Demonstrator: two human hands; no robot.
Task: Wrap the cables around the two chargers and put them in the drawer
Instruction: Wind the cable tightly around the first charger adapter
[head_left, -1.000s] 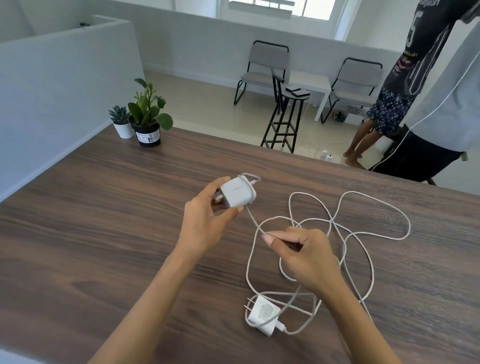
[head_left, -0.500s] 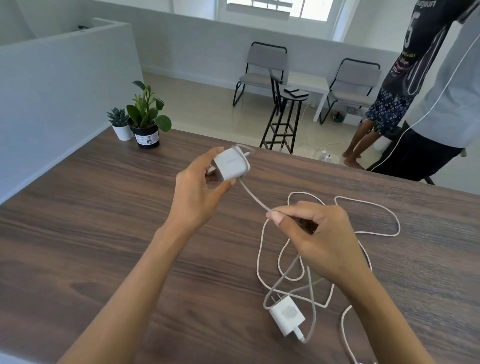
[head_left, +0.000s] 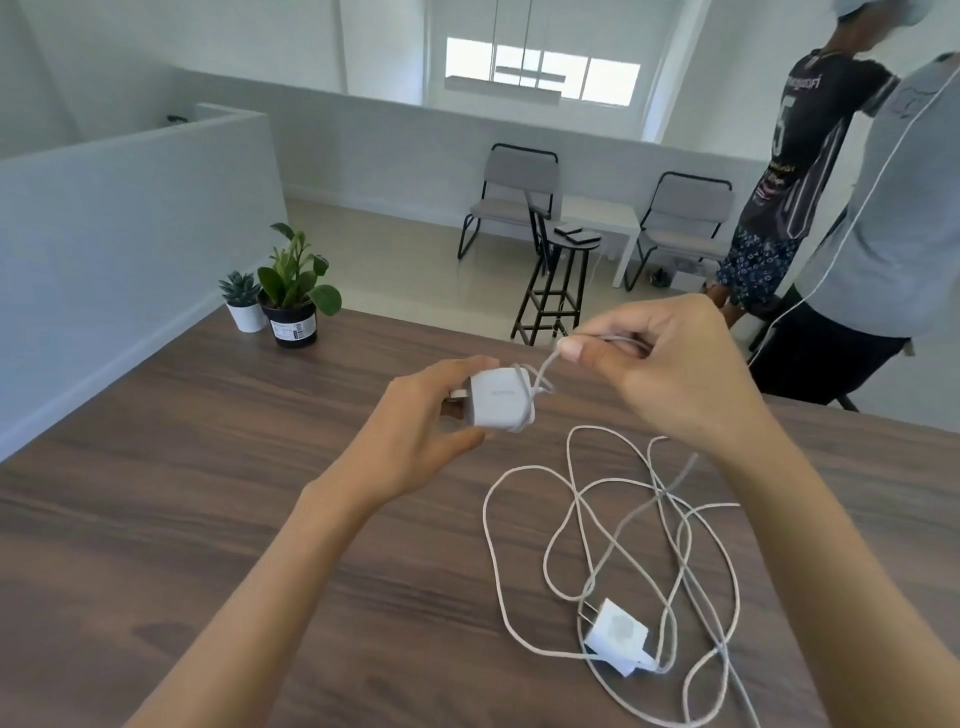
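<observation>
My left hand (head_left: 415, 431) grips a white charger (head_left: 496, 399) above the wooden table (head_left: 156, 519), prongs pointing left. A turn of its white cable lies around the charger's right end. My right hand (head_left: 670, 374) pinches that cable just up and right of the charger, held taut. The remaining cable (head_left: 597, 499) trails down into tangled loops on the table. A second white charger (head_left: 615, 636) lies flat among those loops near the table's front right. No drawer is in view.
Two potted plants (head_left: 291, 291) stand at the table's far left corner. Beyond the far edge are a black stool (head_left: 558, 280), two grey chairs and two standing people (head_left: 841, 208) at the right.
My right hand rose from table height and carried the cable up and over the charger, laying a turn around it. The loose loops and second charger shifted on the table.
</observation>
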